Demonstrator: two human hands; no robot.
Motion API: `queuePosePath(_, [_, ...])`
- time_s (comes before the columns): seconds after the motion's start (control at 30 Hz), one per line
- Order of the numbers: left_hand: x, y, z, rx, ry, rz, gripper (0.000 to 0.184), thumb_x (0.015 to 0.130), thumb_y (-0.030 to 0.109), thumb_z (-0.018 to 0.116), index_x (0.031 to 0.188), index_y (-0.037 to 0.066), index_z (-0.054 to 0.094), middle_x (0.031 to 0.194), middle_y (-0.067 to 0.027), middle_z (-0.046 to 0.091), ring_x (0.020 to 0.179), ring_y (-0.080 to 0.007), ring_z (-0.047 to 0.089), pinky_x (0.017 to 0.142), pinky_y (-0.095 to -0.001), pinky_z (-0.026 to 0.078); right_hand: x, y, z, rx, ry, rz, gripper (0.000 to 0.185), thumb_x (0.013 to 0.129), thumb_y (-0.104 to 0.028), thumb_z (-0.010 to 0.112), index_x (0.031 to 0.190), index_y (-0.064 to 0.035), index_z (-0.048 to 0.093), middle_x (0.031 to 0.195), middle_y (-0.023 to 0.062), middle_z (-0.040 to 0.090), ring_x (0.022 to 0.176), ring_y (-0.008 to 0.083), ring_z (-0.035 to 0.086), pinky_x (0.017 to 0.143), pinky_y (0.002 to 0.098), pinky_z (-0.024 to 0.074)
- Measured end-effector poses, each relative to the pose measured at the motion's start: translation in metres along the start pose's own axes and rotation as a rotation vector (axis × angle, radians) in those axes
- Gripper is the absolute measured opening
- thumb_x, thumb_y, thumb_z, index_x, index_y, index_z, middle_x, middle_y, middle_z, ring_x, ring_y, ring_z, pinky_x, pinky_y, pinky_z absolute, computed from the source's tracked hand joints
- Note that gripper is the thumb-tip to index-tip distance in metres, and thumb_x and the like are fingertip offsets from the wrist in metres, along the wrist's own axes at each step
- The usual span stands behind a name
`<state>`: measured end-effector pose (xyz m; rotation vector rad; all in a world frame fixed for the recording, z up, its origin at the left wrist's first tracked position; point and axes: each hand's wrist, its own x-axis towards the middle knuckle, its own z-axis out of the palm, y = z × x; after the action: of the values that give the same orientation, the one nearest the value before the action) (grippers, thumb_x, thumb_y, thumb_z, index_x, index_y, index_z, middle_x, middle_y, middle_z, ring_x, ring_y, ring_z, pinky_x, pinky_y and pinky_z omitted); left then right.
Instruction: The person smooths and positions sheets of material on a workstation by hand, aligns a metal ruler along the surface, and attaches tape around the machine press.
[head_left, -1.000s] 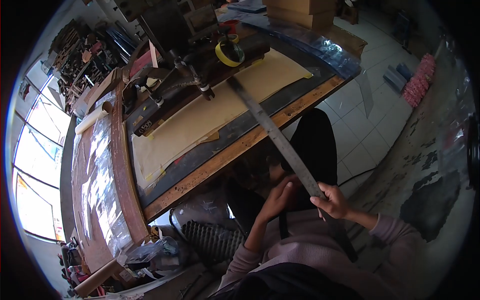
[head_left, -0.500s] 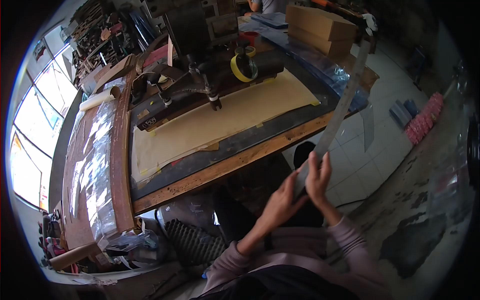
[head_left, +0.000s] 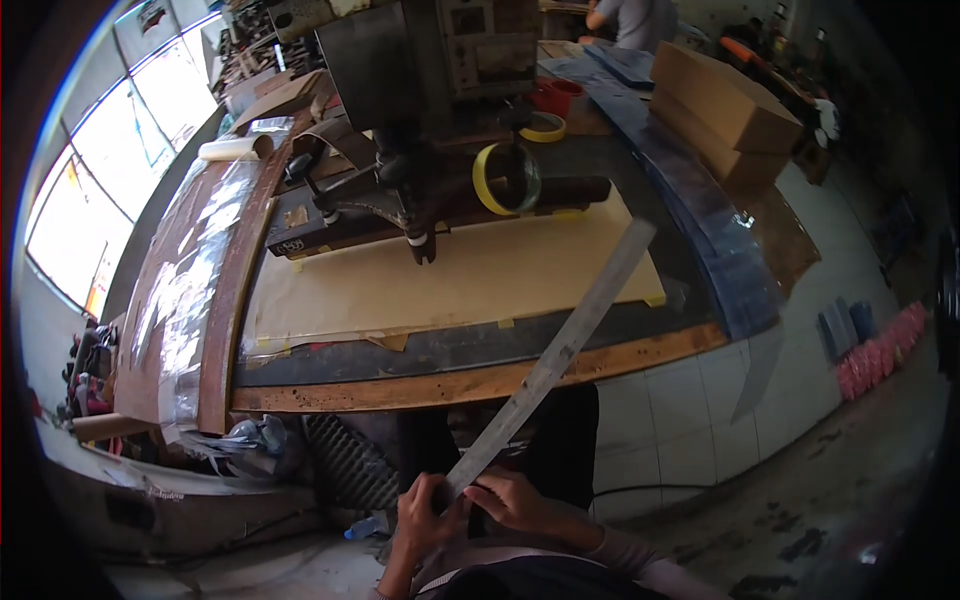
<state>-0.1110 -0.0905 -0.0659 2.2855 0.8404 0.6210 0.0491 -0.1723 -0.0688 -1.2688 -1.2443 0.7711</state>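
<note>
A long, flat, greyish strip (head_left: pixel 560 355), like a ruler or a stiff strip of plastic, slants up and away over the table's wooden front edge. My left hand (head_left: pixel 422 518) is closed round its near end, low in front of my body. Right beside it, the bent fingers of my right hand (head_left: pixel 508 500) pinch the same end. The strip's far end reaches over a cream sheet (head_left: pixel 480 275) taped to the dark table top. Whether the strip touches the sheet, I cannot tell.
A machine head with a forked clamp (head_left: pixel 420 245) stands over the sheet; yellow tape (head_left: pixel 490 180) hangs on its bar. Cardboard boxes (head_left: pixel 720 110) and blue plastic sheeting (head_left: pixel 690 200) lie to the right. Another person (head_left: pixel 640 22) sits at the back. A pink bundle (head_left: pixel 880 350) rests on the floor.
Both hands have come down and left, closer to my body, with the strip. Its far end has swung from the right side over the table. My view has turned too.
</note>
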Motion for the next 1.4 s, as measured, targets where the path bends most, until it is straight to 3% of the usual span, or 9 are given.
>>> queuePosePath(0.17, [-0.007,0.003,-0.009,0.242,0.017,-0.029,0.033,0.066,0.016,0.074,0.092,0.005,0.058,0.075,-0.0102,0.060,0.065,-0.0298,0.063,0.054,-0.0373,0.049,0.028,-0.014,-0.063,0.140,0.152,0.273,0.025,0.096,-0.023,0.053,0.095,0.0001,0.063,0.081,0.0081,0.070,0.073,0.0121,0.067,0.065,0.0276,0.0520])
queuePosePath(0.27, [0.021,0.027,-0.015,0.291,-0.038,0.030,0.037,0.068,0.019,0.074,0.099,0.005,0.057,0.075,-0.0085,0.060,0.062,-0.0263,0.063,0.053,-0.0347,0.049,0.030,-0.010,-0.056,0.286,0.094,0.439,0.025,0.096,-0.022,0.053,0.093,-0.0001,0.063,0.080,0.0078,0.071,0.074,0.0108,0.068,0.065,0.0268,0.0524])
queuePosePath(0.47, [0.097,0.077,-0.023,0.254,-0.226,0.069,0.079,0.065,0.017,0.079,0.132,0.001,0.041,0.096,-0.0152,0.061,0.079,-0.0303,0.066,0.063,-0.0371,0.054,0.054,-0.025,-0.073,0.119,-0.294,0.454,0.028,0.093,-0.024,0.056,0.111,-0.0034,0.063,0.096,0.0180,0.067,0.091,0.0298,0.067,0.080,0.0352,0.0524])
queuePosePath(0.6, [0.125,0.096,-0.024,0.197,-0.408,-0.025,0.070,0.074,0.007,0.069,0.136,-0.004,0.040,0.101,-0.0193,0.058,0.082,-0.0351,0.064,0.063,-0.0382,0.052,0.081,-0.036,-0.126,0.051,-0.652,0.270,0.033,0.093,-0.025,0.058,0.118,-0.0027,0.060,0.118,0.0219,0.060,0.110,0.0338,0.060,0.094,0.0370,0.0476])
queuePosePath(0.63, [0.125,0.090,-0.018,0.197,-0.343,0.078,0.075,0.070,0.011,0.069,0.138,-0.002,0.039,0.092,-0.0169,0.057,0.074,-0.0314,0.062,0.059,-0.0379,0.054,0.077,-0.030,-0.135,0.096,-0.528,0.084,0.030,0.093,-0.030,0.056,0.109,-0.0067,0.063,0.108,0.0193,0.063,0.095,0.0351,0.064,0.080,0.0397,0.0516])
queuePosePath(0.73, [0.126,0.107,-0.014,0.173,-0.339,-0.003,0.070,0.072,0.010,0.068,0.137,0.001,0.043,0.088,-0.0131,0.055,0.068,-0.0304,0.059,0.052,-0.0378,0.051,0.101,-0.043,-0.198,0.027,-0.431,-0.025,0.027,0.092,-0.026,0.056,0.109,-0.0054,0.063,0.103,0.0177,0.064,0.090,0.0354,0.064,0.077,0.0397,0.0514])
queuePosePath(0.8, [0.127,0.121,-0.013,0.229,-0.350,-0.124,0.068,0.075,0.014,0.069,0.138,0.010,0.044,0.086,-0.0116,0.053,0.066,-0.0287,0.058,0.052,-0.0389,0.049,0.111,-0.070,-0.237,-0.115,-0.228,0.211,0.020,0.091,-0.017,0.058,0.106,-0.0037,0.062,0.097,0.0173,0.064,0.087,0.0344,0.063,0.073,0.0394,0.0505])
queuePosePath(0.93, [0.109,0.126,-0.011,0.461,-0.415,-0.334,0.060,0.080,0.022,0.067,0.136,0.026,0.047,0.089,-0.0113,0.051,0.068,-0.0266,0.057,0.056,-0.0376,0.050,0.107,-0.032,-0.274,-0.411,0.251,0.091,0.018,0.085,0.000,0.060,0.103,0.0001,0.061,0.087,0.0166,0.061,0.078,0.0334,0.061,0.068,0.0408,0.0489])
queuePosePath(1.4, [0.107,0.152,0.002,0.743,0.106,-0.499,0.048,0.088,0.017,0.056,0.134,0.031,0.051,0.079,-0.0085,0.043,0.061,-0.0225,0.049,0.050,-0.0351,0.045,0.109,-0.025,-0.285,-0.874,0.062,-0.012,0.027,0.081,-0.007,0.059,0.108,-0.0069,0.057,0.114,0.0135,0.051,0.098,0.0315,0.050,0.081,0.0431,0.0415])
